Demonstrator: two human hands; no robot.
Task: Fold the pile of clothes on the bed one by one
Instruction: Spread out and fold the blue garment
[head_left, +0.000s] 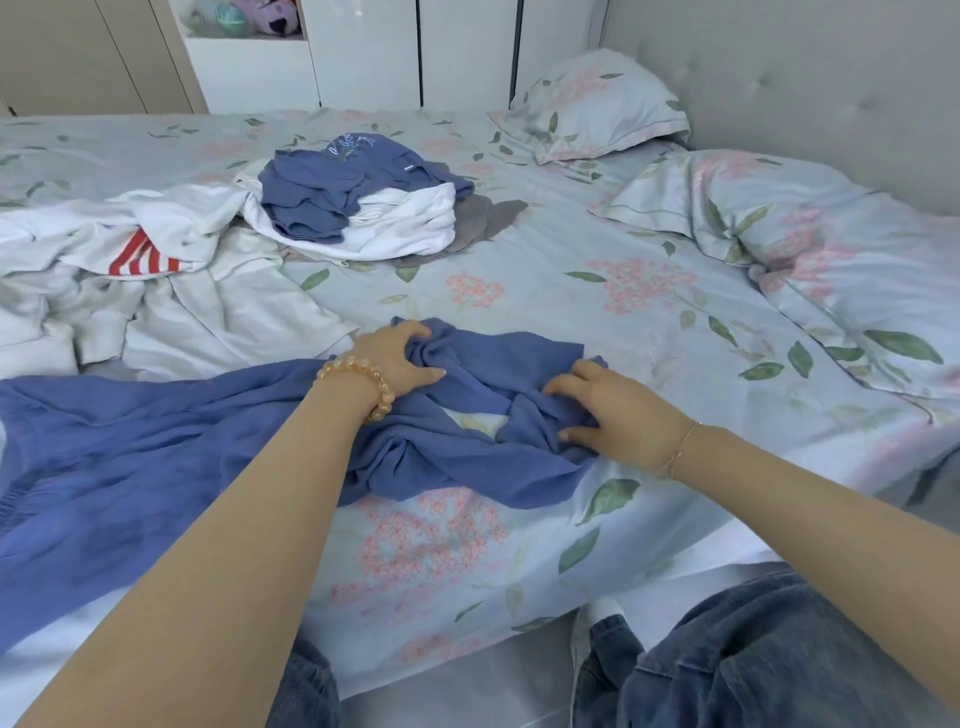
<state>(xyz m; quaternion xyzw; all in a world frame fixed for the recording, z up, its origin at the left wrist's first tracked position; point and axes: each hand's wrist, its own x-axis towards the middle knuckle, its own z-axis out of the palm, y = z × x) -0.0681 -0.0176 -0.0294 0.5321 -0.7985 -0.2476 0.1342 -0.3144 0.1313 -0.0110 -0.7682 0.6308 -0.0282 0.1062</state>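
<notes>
A crumpled blue garment (156, 441) lies spread across the near part of the bed, reaching to the left edge of view. My left hand (397, 353), with a bead bracelet at the wrist, grips a bunched fold at the garment's far end. My right hand (618, 410) lies on the garment's right end, fingers curled into the cloth and pinching it. Farther back sits a pile of clothes: a blue embroidered top (343, 182) on white pieces (405, 223) and a grey one (488, 221). More white clothes with a red-striped piece (140, 257) lie at the left.
The bed has a floral sheet (571, 312). A pillow (597, 104) rests at the far right corner and a bunched floral duvet (805, 249) along the right side. White wardrobes (363, 52) stand behind the bed. My jeans-clad legs (753, 660) are at the near edge.
</notes>
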